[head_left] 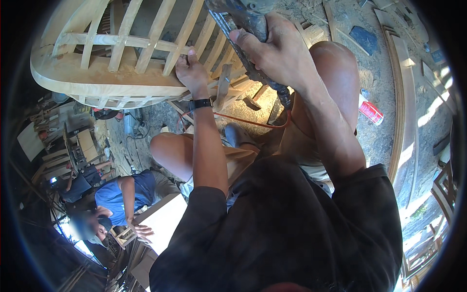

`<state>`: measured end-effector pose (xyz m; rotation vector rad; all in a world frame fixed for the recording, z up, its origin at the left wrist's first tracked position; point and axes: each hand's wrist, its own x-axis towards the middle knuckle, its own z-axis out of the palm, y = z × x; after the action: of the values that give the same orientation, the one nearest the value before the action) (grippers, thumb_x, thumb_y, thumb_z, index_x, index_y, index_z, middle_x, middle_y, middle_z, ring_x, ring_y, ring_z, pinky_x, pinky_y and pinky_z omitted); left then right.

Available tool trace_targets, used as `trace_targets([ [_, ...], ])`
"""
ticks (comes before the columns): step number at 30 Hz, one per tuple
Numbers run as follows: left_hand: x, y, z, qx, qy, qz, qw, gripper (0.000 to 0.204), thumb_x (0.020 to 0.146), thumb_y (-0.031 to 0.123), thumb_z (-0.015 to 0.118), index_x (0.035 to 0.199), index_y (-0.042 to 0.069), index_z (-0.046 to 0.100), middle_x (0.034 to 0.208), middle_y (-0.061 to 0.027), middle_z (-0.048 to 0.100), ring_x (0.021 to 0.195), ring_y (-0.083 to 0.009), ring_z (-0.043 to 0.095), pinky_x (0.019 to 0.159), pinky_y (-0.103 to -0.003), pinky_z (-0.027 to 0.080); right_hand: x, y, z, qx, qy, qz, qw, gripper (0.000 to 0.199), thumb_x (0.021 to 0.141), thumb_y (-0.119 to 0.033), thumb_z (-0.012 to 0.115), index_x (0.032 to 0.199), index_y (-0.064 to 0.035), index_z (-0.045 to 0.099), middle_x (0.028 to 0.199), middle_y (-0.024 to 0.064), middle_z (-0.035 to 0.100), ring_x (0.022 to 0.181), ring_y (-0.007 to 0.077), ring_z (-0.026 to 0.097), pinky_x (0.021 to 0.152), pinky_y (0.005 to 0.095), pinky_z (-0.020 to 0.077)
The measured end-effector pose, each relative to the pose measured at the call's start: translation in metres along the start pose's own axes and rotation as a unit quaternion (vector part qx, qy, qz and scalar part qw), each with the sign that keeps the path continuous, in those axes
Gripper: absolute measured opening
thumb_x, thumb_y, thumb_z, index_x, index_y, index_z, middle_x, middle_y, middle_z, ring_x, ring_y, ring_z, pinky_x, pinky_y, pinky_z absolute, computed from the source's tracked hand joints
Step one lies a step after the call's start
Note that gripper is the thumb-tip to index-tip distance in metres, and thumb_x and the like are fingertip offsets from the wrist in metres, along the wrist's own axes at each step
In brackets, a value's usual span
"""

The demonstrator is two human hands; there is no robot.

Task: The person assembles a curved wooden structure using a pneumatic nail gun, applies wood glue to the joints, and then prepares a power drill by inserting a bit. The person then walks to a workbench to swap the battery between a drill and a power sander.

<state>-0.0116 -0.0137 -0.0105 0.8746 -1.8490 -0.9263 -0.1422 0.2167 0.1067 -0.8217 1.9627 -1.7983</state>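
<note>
My right hand wraps round the handle of a dark, worn air nailer. The nailer's upper end runs out of view at the top. From its lower fitting an orange air hose curves away to the left. My left hand, with a dark watch on its wrist, is closed at the crosspiece of a pale wooden slatted frame. Its thumb and fingertips press by a slat; the exact grip is partly hidden. The frame has a rounded end and several slats side by side.
My bent knees flank the work. Wood offcuts and sawdust lie between them. A red and white can lies on the floor at right, near long boards. At lower left a co-worker in a blue shirt touches a pale panel.
</note>
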Motion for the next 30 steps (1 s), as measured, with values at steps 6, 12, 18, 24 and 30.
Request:
trace_targets([
  [6,-0.004,0.005,-0.001,-0.012,-0.015,0.018,1.000,0.022,0.094,0.005,0.056,0.110,-0.010,0.059,0.103,-0.0176,0.068,0.093,-0.0247,0.066,0.085,-0.035,0.050,-0.001,0.010,0.013,0.018,0.012,-0.038,0.999,0.047,0.085,-0.039,0.072,0.080,0.0057,0.058,0.062,0.0136,0.059,0.060,0.0188,0.058,0.057,0.0357,0.0467],
  [12,-0.007,0.006,0.001,0.012,-0.003,0.035,0.999,0.021,0.094,0.008,0.056,0.106,-0.009,0.060,0.095,-0.0157,0.069,0.086,-0.0235,0.066,0.080,-0.035,0.051,-0.002,0.013,0.028,0.002,-0.018,-0.016,1.000,0.052,0.085,-0.044,0.071,0.081,0.0061,0.057,0.062,0.0151,0.057,0.062,0.0211,0.059,0.059,0.0373,0.0476],
  [18,-0.006,0.003,0.003,0.011,0.014,0.043,0.999,0.020,0.095,0.011,0.058,0.102,-0.008,0.061,0.090,-0.0174,0.068,0.079,-0.0261,0.066,0.073,-0.038,0.050,-0.003,0.017,0.043,-0.003,-0.031,-0.071,0.997,0.053,0.087,-0.046,0.070,0.082,0.0054,0.057,0.060,0.0102,0.057,0.057,0.0170,0.058,0.055,0.0344,0.0479],
  [24,-0.002,-0.007,0.002,0.059,0.053,0.050,0.996,0.017,0.092,0.010,0.061,0.099,-0.005,0.062,0.089,-0.0214,0.067,0.079,-0.0370,0.064,0.073,-0.043,0.049,-0.001,0.000,0.054,-0.032,-0.138,0.008,0.990,0.040,0.090,-0.029,0.065,0.108,0.0045,0.056,0.078,0.0213,0.066,0.074,0.0360,0.066,0.072,0.0428,0.0510],
  [30,-0.007,0.007,0.005,0.079,0.060,0.001,0.995,0.016,0.091,0.009,0.062,0.100,-0.003,0.063,0.091,-0.0216,0.067,0.083,-0.0382,0.065,0.075,-0.043,0.049,0.004,0.000,0.073,-0.076,-0.160,-0.025,0.984,0.040,0.090,-0.031,0.064,0.108,0.0043,0.056,0.078,0.0255,0.065,0.079,0.0432,0.066,0.071,0.0460,0.0504],
])
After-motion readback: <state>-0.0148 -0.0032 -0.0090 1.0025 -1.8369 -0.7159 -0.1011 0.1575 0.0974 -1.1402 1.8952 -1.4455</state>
